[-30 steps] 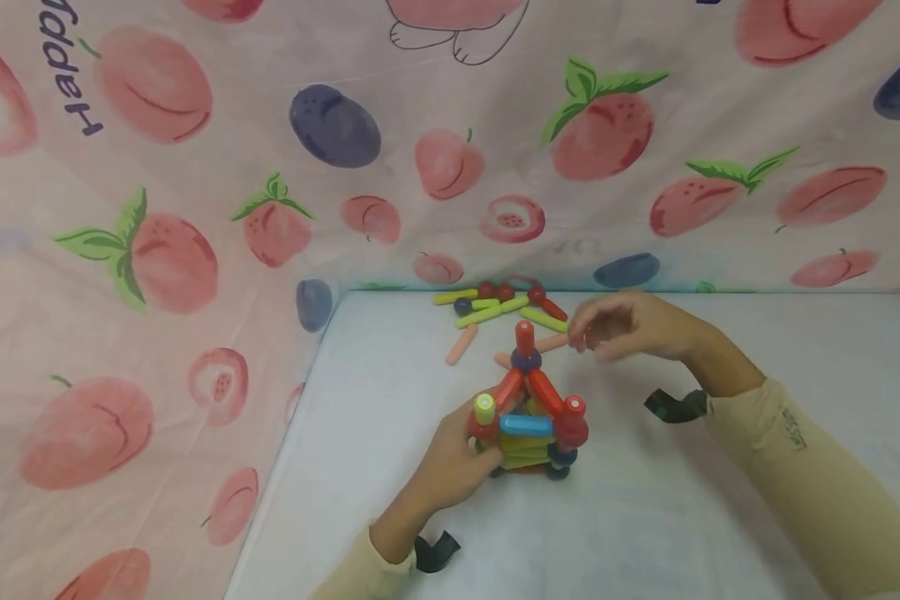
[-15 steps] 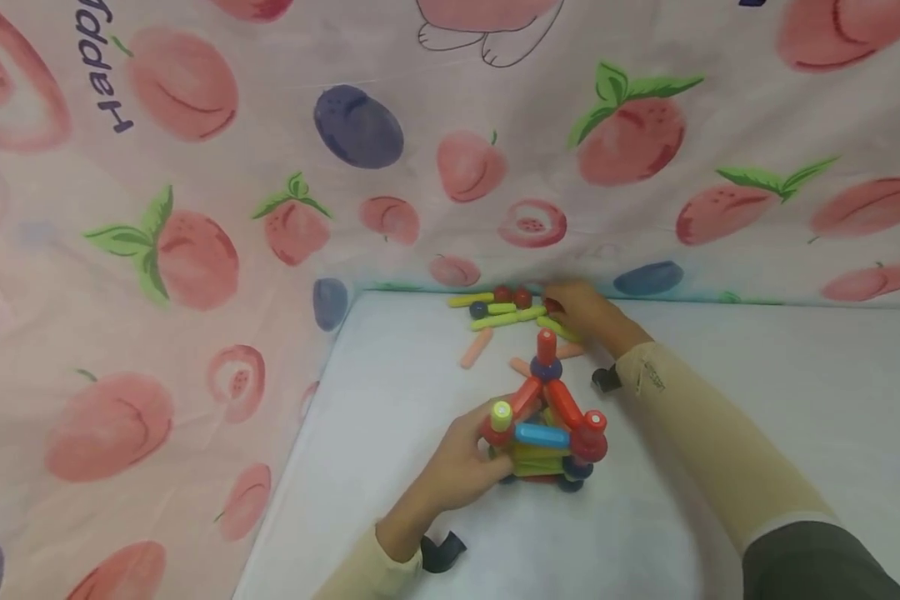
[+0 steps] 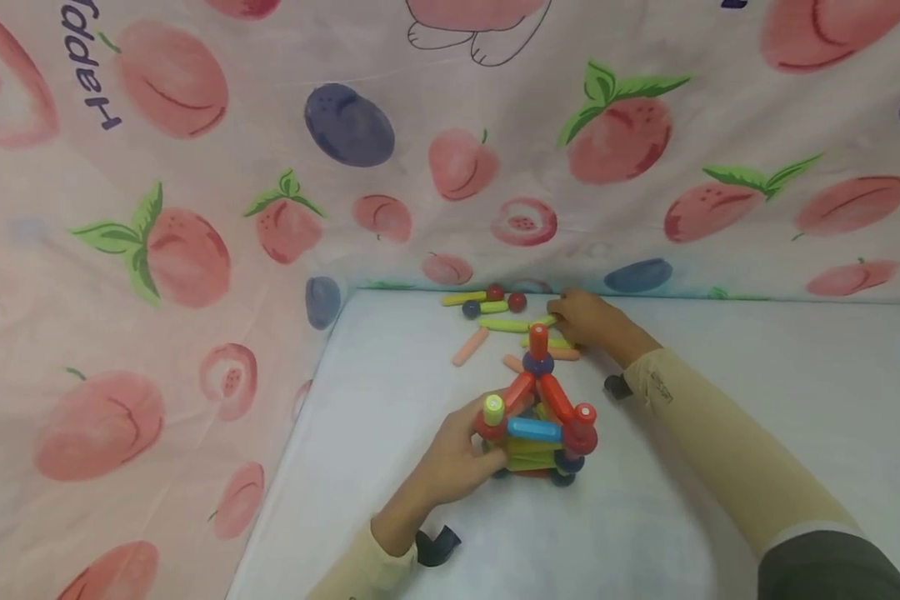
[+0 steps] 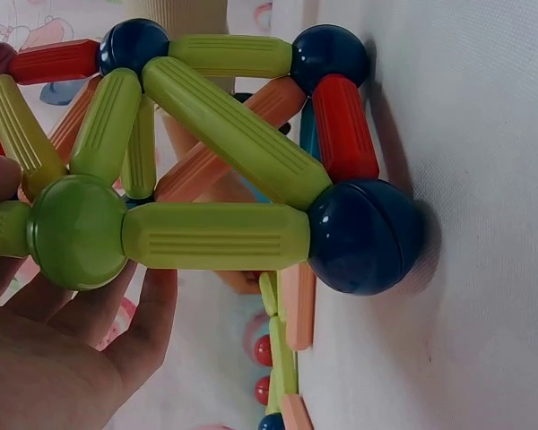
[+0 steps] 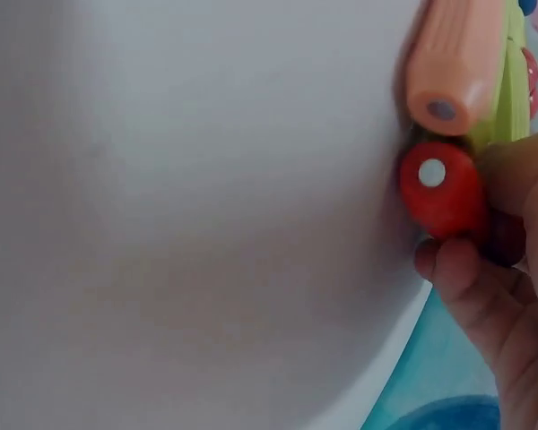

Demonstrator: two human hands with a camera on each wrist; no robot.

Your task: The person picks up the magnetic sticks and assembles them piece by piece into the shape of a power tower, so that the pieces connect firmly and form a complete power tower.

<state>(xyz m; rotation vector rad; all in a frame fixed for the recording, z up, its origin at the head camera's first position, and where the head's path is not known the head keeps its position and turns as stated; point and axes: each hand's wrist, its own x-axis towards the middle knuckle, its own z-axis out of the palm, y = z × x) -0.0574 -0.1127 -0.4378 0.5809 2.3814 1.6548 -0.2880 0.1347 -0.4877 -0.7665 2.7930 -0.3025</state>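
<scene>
My left hand (image 3: 457, 458) grips the left side of a tower of magnetic sticks and balls (image 3: 534, 430), which stands on the table. In the left wrist view its green ball (image 4: 79, 231), dark blue ball (image 4: 366, 236) and ribbed green sticks show close up, with my fingers behind the green ball. Short red and green sticks point up from the tower's top corners. At the far side of the table, my right hand (image 3: 591, 321) pinches a red magnetic stick (image 5: 444, 193) between thumb and fingers. A dark red ball (image 5: 507, 240) sits at that stick's inner end, partly hidden by the hand.
Left of my right hand lie several loose green sticks (image 3: 504, 326), red balls (image 3: 517, 302) and a dark blue ball (image 3: 471, 310). An orange stick (image 3: 470, 347) lies nearer. Behind the white table (image 3: 375, 400) hangs a fruit-print cloth (image 3: 390, 50).
My right hand has reached to the far pile and taken hold of the red stick with its ball, pulling them off the other pieces; green sticks there have shifted. My left hand keeps its grip.
</scene>
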